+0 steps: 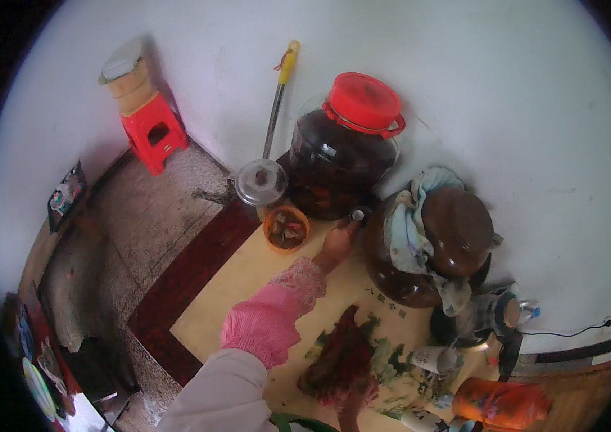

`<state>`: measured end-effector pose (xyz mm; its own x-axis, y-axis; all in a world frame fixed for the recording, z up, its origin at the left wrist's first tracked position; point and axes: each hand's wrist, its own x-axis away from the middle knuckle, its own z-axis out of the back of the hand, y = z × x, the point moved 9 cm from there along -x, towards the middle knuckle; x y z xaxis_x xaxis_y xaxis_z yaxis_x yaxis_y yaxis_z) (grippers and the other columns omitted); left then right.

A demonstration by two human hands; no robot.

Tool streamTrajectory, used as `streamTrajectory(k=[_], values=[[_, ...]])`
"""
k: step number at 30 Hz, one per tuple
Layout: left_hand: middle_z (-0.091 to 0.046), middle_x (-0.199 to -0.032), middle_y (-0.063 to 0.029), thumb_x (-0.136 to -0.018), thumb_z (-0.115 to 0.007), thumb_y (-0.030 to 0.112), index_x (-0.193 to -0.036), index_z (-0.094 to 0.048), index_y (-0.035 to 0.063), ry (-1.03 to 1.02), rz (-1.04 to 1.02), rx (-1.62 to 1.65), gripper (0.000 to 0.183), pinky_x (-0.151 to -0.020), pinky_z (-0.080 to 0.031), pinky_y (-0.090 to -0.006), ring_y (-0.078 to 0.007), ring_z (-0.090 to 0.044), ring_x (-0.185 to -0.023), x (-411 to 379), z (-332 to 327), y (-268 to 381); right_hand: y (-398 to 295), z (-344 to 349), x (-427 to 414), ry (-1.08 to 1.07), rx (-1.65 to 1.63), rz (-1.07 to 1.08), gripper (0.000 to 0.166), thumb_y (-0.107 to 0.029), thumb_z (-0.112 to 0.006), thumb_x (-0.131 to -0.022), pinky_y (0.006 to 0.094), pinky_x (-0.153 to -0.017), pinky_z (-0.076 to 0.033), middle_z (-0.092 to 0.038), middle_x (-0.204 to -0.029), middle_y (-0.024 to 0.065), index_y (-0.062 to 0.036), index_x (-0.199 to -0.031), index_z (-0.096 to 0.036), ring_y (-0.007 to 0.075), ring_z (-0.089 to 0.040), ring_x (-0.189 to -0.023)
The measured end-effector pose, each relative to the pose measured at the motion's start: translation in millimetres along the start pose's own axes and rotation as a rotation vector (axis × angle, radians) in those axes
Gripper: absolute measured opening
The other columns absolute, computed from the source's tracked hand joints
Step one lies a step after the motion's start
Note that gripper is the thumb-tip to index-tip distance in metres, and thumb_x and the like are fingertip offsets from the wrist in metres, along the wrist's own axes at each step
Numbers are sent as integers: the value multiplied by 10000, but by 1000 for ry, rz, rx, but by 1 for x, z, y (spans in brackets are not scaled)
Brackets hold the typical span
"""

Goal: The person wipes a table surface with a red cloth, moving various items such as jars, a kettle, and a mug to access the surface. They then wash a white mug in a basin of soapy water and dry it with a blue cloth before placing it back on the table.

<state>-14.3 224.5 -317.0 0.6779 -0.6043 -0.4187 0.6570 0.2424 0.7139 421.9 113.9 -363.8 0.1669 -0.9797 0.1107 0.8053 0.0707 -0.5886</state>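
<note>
My left hand (336,245), in a white sleeve with a pink ribbed and lacy cuff, reaches across the table. Its fingers close around a small dark object (358,215) with a pale round top. That object is at the foot of a large glass jar (343,162) of dark liquid, capped by a red plastic lid (365,102). Just left of the hand stands an orange-rimmed tub (286,229) with mixed bits inside. A brown glazed crock (397,270) is close on the right, with a pale cloth (411,237) around its neck and a brown lid (456,227). My right hand is out of view.
Beside the jar are a clear lidded pot (261,182) and a yellow-handled pole (286,70). The tabletop (235,275) bears a printed picture (343,351). Cups (435,359), a glass pot (481,318) and an orange container (500,402) stand lower right; a red stool (154,132) is beyond.
</note>
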Motion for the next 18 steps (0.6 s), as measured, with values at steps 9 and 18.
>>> streamTrajectory(k=[9, 18], values=[[-622, -771, -146, -775, -498, 26, -1319, -367, 135, -132, -20, -208, 570, -593, -499, -452, -331, -614, -657, -35, -40, -7, 25, -4, -6, 38, 60, -116, 377, -101, -576, -772, 374, -951, -311, -429, -1184, 74, -124, -1139, -495, 276, -354, -1118], [-616, -810, -115, -794, -526, 80, -1258, -410, 101, -336, -32, -101, 479, -603, -501, -364, -257, -619, -733, -82, -88, -28, 35, -24, -5, -95, 138, 9, 378, -107, -576, -798, 442, -919, -319, -402, -1213, 105, -116, -1160, -469, 303, -360, -1143]])
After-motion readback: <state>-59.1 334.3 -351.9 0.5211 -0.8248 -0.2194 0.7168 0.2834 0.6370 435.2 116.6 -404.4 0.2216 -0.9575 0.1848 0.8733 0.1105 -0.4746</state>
